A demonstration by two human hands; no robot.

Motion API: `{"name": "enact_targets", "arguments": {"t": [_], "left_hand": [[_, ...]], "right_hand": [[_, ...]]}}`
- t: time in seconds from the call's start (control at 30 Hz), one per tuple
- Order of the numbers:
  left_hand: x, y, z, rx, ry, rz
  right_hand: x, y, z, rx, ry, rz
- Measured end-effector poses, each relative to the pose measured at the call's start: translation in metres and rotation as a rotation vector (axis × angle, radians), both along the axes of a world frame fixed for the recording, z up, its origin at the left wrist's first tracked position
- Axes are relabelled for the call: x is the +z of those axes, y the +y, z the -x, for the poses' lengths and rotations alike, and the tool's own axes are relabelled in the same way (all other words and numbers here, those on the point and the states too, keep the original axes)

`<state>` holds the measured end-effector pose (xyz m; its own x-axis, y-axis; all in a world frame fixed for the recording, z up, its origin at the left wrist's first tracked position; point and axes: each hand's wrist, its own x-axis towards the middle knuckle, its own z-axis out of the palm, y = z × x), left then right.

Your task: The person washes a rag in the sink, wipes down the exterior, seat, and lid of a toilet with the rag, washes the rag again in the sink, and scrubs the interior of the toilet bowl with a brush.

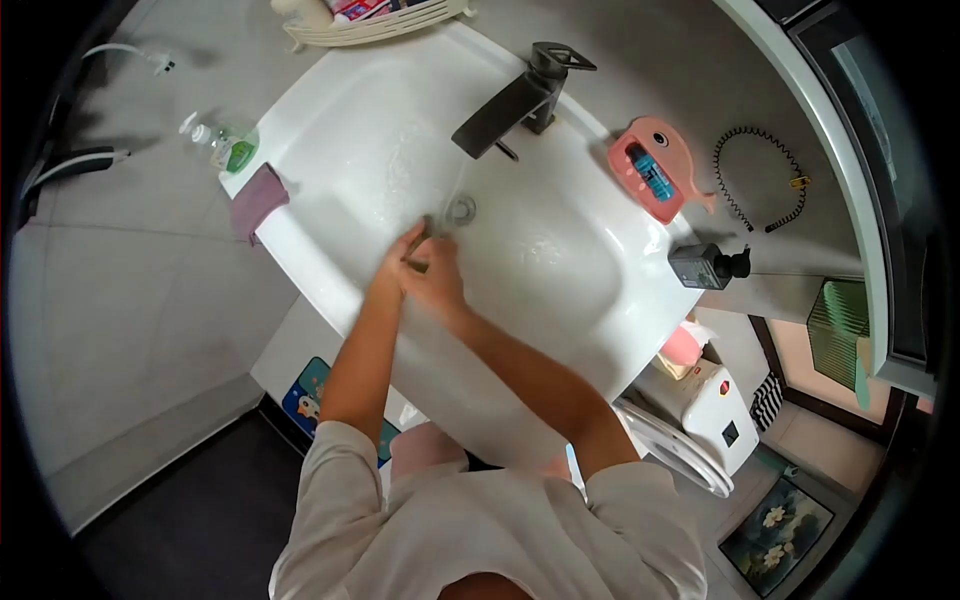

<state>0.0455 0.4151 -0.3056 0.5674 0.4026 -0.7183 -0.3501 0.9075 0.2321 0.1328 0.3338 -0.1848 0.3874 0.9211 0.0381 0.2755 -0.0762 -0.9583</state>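
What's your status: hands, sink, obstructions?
Left hand and right hand close together in sink, near drain. Small dark item at the fingers, too blurred to name. Faucet beyond, apart from both hands; no obstruction visible.

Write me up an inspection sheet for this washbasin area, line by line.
Surface: white sink with a round drain; bright patches inside could be water or glare.
Job's things: dark faucet, its spout over the basin; whatever is between the hands is too blurred to name.
Clutter: purple cloth over the rim; clear pump bottle near it; pink whale-shaped tray holding a blue container; dark pump bottle.
Hands: left hand and right hand together over the basin, fingers blurred.
Cables: white plug on a cord, upper left; black coiled cord, right.
Surroundings: flower-patterned mat, lower right; dark floor, lower left.
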Motion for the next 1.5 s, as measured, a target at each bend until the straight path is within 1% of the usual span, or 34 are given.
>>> {"name": "enact_targets", "arguments": {"t": [0.03, 0.07, 0.13, 0.17, 0.23, 0.27, 0.33, 0.4, 0.43, 0.47, 0.53, 0.57, 0.6, 0.67, 0.7, 0.73, 0.8, 0.83, 0.9, 0.93, 1.0, 1.03, 1.07, 1.17, 1.2, 1.23, 1.27, 1.3, 1.33, 1.37, 1.4, 1.43, 1.47, 1.5], "left_hand": [[-0.03, 0.003, 0.005, -0.07, 0.222, -0.632], [-0.001, -0.012, -0.008, -0.127, 0.37, -0.989], [0.066, -0.044, -0.036, -0.134, 0.977, -1.66], [0.062, -0.052, -0.047, -0.179, 0.893, -1.394], [0.057, -0.052, -0.062, -0.246, 0.712, -0.888], [0.071, -0.051, -0.062, -0.165, 0.623, -0.656], [0.112, -0.05, -0.068, 0.156, 0.468, -0.204], [0.1, -0.047, -0.04, 0.123, 0.552, -0.237], [0.094, -0.039, -0.031, 0.103, 0.628, -0.289], [0.095, -0.039, -0.03, 0.111, 0.629, -0.291], [0.098, -0.045, -0.023, 0.03, 0.944, -0.322], [0.093, -0.043, -0.019, -0.1, 0.916, -0.324], [0.087, -0.044, -0.019, -0.105, 0.919, -0.327], [0.083, -0.053, -0.023, -0.065, 0.771, -0.404], [0.087, -0.053, -0.025, -0.119, 0.771, -0.349], [0.091, -0.049, -0.028, -0.115, 0.766, -0.354], [0.099, -0.048, -0.033, -0.094, 0.414, -0.112], [0.096, -0.042, -0.034, -0.098, 0.408, -0.117], [0.08, -0.029, -0.027, 0.131, 0.068, 0.043], [0.055, -0.023, -0.018, 0.129, 0.073, 0.05], [0.016, -0.006, -0.009, -0.222, -0.758, 0.005], [0.011, -0.013, -0.011, -0.223, -0.756, 0.008], [0.031, -0.024, -0.028, -0.12, -0.531, -0.012], [0.09, -0.06, -0.07, 0.19, 0.149, -0.057], [0.09, -0.057, -0.069, 0.187, 0.152, -0.062], [0.086, -0.047, -0.072, 0.117, 0.332, -0.159], [0.083, -0.049, -0.072, 0.049, 0.519, -0.234], [0.083, -0.052, -0.066, 0.053, 0.523, -0.223], [0.086, -0.045, -0.06, -0.025, 0.662, -0.401], [0.089, -0.038, -0.056, -0.107, 0.8, -0.58], [0.087, -0.043, -0.054, -0.105, 0.804, -0.581], [0.084, -0.056, -0.051, -0.441, 1.309, -1.034], [0.081, -0.067, -0.049, -0.817, 1.789, -1.488], [0.079, -0.069, -0.043, -1.049, 1.54, -1.54]], "right_hand": [[0.015, -0.004, 0.007, 0.002, 0.008, 0.008], [0.027, -0.005, 0.01, -0.024, -0.06, 0.017], [0.03, 0.01, 0.002, -0.047, -0.249, 0.122], [0.026, 0.026, -0.016, -0.043, -0.369, 0.234], [-0.002, 0.054, -0.064, -0.11, -0.305, 0.448], [-0.032, 0.05, -0.085, -0.107, -0.424, 0.178], [-0.032, 0.052, -0.108, -0.09, -0.428, 0.082], [-0.042, 0.043, -0.123, -0.059, -0.65, -0.037], [-0.042, 0.038, -0.131, -0.015, -0.625, 0.195], [-0.05, 0.032, -0.125, -0.01, -0.626, 0.188], [-0.083, 0.009, -0.102, -0.042, -1.174, 0.085], [-0.082, -0.001, -0.095, 0.255, -1.36, 0.214], [-0.081, 0.001, -0.102, 0.25, -1.356, 0.215], [-0.08, 0.001, -0.124, 0.424, -1.162, -0.008], [-0.082, 0.006, -0.117, 0.105, -0.946, 0.075], [-0.084, 0.013, -0.105, 0.104, -0.951, 0.07], [-0.094, 0.016, -0.069, -0.066, -0.343, 0.313], [-0.08, 0.01, -0.046, -0.061, -0.312, 0.246], [-0.024, -0.012, -0.008, -0.082, -0.181, 0.089], [0.0, -0.021, 0.002, -0.115, -0.075, 0.009], [0.011, -0.017, 0.005, -0.142, -0.09, 0.05], [0.015, -0.013, 0.004, -0.168, -0.106, 0.089], [0.005, 0.0, -0.007, -0.167, -0.104, 0.084], [-0.027, 0.033, -0.072, -0.048, -0.253, 0.383], [-0.027, 0.034, -0.092, 0.042, -0.268, 0.429], [-0.026, 0.038, -0.105, 0.039, -0.275, 0.416], [-0.03, 0.032, -0.112, 0.028, -0.376, 0.287], [-0.038, 0.025, -0.116, 0.019, -0.47, 0.159], [-0.043, 0.024, -0.122, 0.016, -0.468, 0.151], [-0.055, 0.02, -0.127, -0.12, -0.678, 0.124], [-0.067, 0.015, -0.127, -0.252, -0.888, 0.098], [-0.08, 0.001, -0.117, -0.076, -1.009, 0.174], [-0.08, -0.007, -0.116, -0.073, -1.008, 0.177], [-0.079, -0.012, -0.117, 0.214, -1.081, 0.103]]}}
